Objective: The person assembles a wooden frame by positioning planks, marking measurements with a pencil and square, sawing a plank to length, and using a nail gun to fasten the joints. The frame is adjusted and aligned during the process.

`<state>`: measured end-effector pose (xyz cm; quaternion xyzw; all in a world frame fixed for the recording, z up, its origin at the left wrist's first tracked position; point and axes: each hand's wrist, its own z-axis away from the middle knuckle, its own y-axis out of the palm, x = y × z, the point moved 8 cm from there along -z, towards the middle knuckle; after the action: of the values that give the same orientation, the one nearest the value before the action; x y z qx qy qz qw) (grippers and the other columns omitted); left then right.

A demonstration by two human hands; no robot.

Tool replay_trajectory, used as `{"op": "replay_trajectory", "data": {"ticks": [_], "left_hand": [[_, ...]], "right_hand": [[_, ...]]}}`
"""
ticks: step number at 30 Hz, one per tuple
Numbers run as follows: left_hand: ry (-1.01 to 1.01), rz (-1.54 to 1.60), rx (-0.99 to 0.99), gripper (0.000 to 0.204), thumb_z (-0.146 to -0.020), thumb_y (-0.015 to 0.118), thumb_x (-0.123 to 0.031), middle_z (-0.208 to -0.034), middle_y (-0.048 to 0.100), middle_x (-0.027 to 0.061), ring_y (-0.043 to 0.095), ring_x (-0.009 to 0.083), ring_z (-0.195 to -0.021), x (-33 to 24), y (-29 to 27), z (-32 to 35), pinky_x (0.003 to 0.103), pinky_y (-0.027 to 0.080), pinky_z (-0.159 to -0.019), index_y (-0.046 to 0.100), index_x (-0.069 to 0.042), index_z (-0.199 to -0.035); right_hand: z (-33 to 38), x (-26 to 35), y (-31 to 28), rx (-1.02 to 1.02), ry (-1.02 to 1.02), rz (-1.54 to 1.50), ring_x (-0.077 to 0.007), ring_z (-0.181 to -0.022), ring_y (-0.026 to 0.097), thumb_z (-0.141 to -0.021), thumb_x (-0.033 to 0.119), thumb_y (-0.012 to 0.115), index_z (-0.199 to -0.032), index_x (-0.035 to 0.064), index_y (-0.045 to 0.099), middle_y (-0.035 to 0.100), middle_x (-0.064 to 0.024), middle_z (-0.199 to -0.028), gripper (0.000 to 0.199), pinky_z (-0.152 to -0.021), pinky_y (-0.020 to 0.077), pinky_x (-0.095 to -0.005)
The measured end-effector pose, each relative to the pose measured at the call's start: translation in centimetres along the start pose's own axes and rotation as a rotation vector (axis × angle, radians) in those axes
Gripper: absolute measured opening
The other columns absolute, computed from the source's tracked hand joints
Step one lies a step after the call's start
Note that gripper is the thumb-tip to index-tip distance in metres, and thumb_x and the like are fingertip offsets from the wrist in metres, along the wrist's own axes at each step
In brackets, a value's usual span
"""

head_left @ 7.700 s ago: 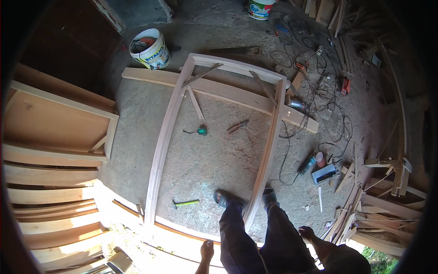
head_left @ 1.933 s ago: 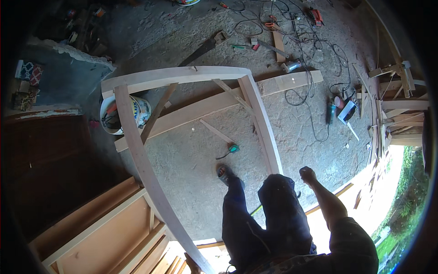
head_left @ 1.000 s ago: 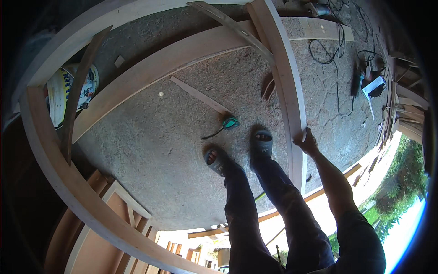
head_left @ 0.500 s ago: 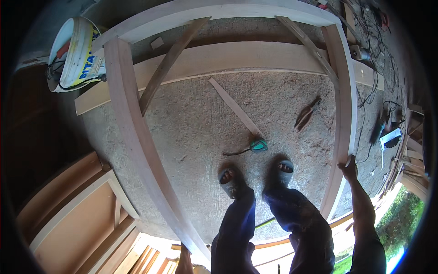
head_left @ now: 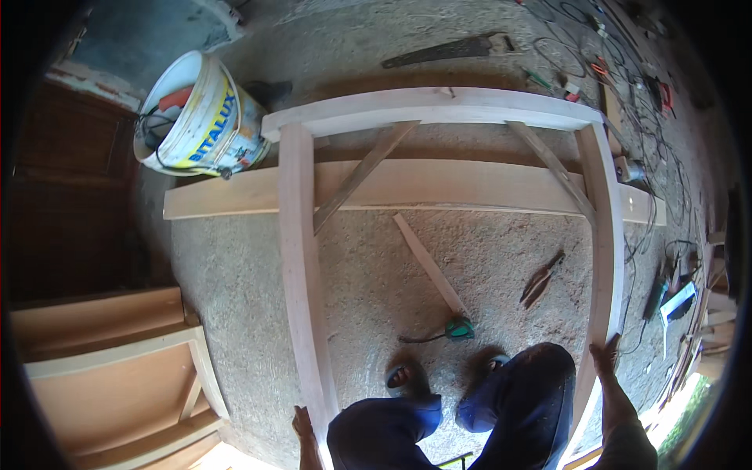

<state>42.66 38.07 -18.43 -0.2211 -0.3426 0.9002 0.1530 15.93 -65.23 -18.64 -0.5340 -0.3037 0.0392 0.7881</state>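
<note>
A pale wooden frame (head_left: 407, 110) extends away from me, with two long legs, a far crosspiece and two diagonal braces. My right hand (head_left: 605, 359) is closed around the near part of its right leg. At the near end of the left leg, my left hand (head_left: 303, 423) grips the outer side; part of its fingers is hidden. Between the legs, a narrow wooden strip (head_left: 429, 262) lies on the concrete floor, with a green tape measure (head_left: 459, 328) at its near end. Dark-handled pliers (head_left: 541, 280) rest toward the right leg.
A wide board (head_left: 462, 188) lies crosswise under the frame. At far left stands a white bucket (head_left: 211, 117) with a tool inside. A handsaw (head_left: 446, 51) lies beyond the crosspiece. Cables (head_left: 646, 141) and a power tool (head_left: 666, 294) are on the right; a wooden panel piece (head_left: 117, 384) is at left.
The frame's far end has come lower and nearer in view, exposing the floor and handsaw beyond. My view has tilted forward and my knees are bent more. Both hands stay at the legs.
</note>
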Motion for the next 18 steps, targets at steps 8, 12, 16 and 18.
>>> {"op": "replay_trajectory", "data": {"ticks": [8,12,16,18], "left_hand": [[0.718,-0.222,-0.231,0.073,-0.102,0.052,-0.063,-0.096,0.071,0.0141,0.072,0.0316,-0.089,-27.4,6.4,2.0,0.044,0.058,-0.077,0.063,0.006,-0.122],[0.837,-0.408,-0.166,0.074,-0.101,0.052,-0.063,-0.096,0.071,0.0147,0.072,0.0322,-0.090,-31.6,9.9,4.2,0.044,0.058,-0.077,0.062,0.006,-0.122],[0.901,-0.484,-0.161,0.074,-0.101,0.053,-0.063,-0.096,0.071,0.0152,0.073,0.0328,-0.090,-33.0,9.3,5.3,0.045,0.058,-0.077,0.061,0.007,-0.123],[0.906,-0.529,-0.164,0.074,-0.101,0.053,-0.064,-0.096,0.071,0.0155,0.073,0.0331,-0.090,-32.9,7.9,5.4,0.045,0.058,-0.077,0.061,0.007,-0.123]], "right_hand": [[0.5,16.5,-2.3,0.020,0.214,0.183,-0.0418,-0.113,0.065,-0.076,0.036,0.083,-0.137,0.0102,0.048,0.065,-0.0226,-0.125,0.075,-0.094,0.0502,-0.0521],[2.0,13.5,-3.3,0.034,0.203,0.177,-0.0404,-0.112,0.067,-0.080,0.048,0.079,-0.135,0.0209,0.048,0.067,-0.0160,-0.124,0.069,-0.092,0.0520,-0.0527],[1.8,12.9,-2.7,0.064,0.102,0.134,-0.0420,-0.107,0.068,-0.077,0.042,0.082,-0.136,0.0152,0.044,0.064,-0.0174,-0.125,0.075,-0.087,0.0541,-0.0537],[1.5,14.0,-3.2,0.119,0.068,0.129,-0.0423,-0.104,0.069,-0.077,0.041,0.084,-0.133,0.0117,0.045,0.068,-0.0219,-0.114,0.074,-0.084,0.0536,-0.0524]]}}
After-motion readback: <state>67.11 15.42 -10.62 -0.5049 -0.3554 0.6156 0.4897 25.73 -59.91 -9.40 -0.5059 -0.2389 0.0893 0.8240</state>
